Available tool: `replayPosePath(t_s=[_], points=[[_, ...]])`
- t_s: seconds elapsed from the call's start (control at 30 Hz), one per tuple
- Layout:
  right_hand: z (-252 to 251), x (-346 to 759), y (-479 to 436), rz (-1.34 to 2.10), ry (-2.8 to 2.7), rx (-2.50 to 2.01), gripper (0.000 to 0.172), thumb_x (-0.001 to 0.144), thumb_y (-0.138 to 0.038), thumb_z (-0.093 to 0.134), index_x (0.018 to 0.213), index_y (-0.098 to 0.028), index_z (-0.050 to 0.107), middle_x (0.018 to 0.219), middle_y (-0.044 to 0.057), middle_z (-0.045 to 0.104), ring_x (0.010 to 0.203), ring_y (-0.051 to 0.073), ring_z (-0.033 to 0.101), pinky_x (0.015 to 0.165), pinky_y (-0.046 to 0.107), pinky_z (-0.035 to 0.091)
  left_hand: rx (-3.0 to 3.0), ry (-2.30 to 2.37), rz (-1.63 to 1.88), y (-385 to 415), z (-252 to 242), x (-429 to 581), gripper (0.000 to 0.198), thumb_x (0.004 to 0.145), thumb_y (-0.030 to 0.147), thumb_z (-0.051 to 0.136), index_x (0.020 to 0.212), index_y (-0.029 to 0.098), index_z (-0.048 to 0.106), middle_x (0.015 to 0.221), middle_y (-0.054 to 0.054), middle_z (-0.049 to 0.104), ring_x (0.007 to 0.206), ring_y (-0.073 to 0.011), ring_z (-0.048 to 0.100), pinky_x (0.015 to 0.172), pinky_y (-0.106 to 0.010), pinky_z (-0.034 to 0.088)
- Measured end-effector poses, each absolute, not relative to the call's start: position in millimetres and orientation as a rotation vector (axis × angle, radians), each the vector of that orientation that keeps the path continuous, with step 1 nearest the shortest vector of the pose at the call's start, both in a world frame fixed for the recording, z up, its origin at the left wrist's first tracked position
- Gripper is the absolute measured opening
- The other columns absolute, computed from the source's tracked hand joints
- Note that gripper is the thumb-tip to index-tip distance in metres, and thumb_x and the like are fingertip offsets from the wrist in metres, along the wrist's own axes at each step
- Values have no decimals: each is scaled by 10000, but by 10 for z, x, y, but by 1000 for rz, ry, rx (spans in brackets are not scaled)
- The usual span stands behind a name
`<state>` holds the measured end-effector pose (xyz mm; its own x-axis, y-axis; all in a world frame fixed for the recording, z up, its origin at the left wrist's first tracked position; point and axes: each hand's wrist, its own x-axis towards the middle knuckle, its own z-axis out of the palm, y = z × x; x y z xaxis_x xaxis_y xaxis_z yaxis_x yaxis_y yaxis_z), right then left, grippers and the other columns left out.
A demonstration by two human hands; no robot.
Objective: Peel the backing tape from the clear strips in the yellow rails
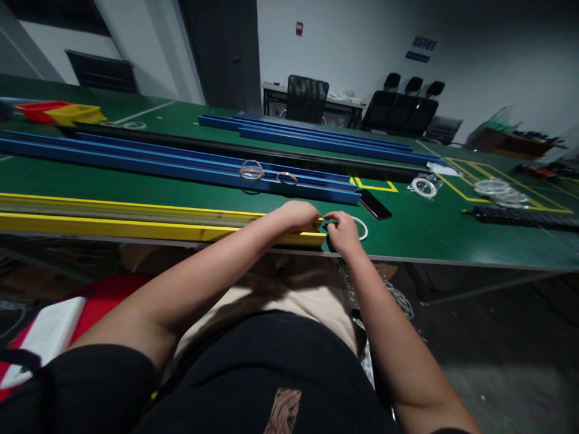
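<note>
At one end of the yellow rail on the table, our left hand and right hand curl, whether gripping we cannot tell; we seem to be working that end, steadiness needed next; a white ring lies beyond

I watch from afar through one head-worn camera. It looks forward and down over the wearer's black shirt, with the left hand and right hand at arm's reach, then across the green table to the wall. My view is wide and tilted.
</note>
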<state>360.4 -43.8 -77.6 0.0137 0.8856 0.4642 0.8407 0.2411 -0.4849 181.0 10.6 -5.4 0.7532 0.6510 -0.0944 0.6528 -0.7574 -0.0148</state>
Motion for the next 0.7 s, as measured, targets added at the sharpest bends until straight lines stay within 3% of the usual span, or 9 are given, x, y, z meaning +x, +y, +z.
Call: replayPosePath(t_s=[0.23, 0.7], points=[[-795, 3620, -397, 84, -1830, -1607, 293, 789, -152, 482, 935, -217, 727, 1017, 70, 719, 1009, 259, 602, 944, 405, 453, 2956, 1036, -140, 134, -85, 1837, 418, 857, 540, 568, 1041, 224, 771, 955, -111, 775, 832, -239, 714, 649, -273, 446], [-809, 3626, -388, 81, -1820, -1574, 258, 797, -173, 485, 888, -228, 720, 984, 64, 722, 987, 255, 619, 936, 411, 458, 3019, 926, -111, 178, -112, 1839, 347, 862, 437, 610, 1065, 214, 782, 951, -119, 780, 850, -250, 716, 680, -288, 468]])
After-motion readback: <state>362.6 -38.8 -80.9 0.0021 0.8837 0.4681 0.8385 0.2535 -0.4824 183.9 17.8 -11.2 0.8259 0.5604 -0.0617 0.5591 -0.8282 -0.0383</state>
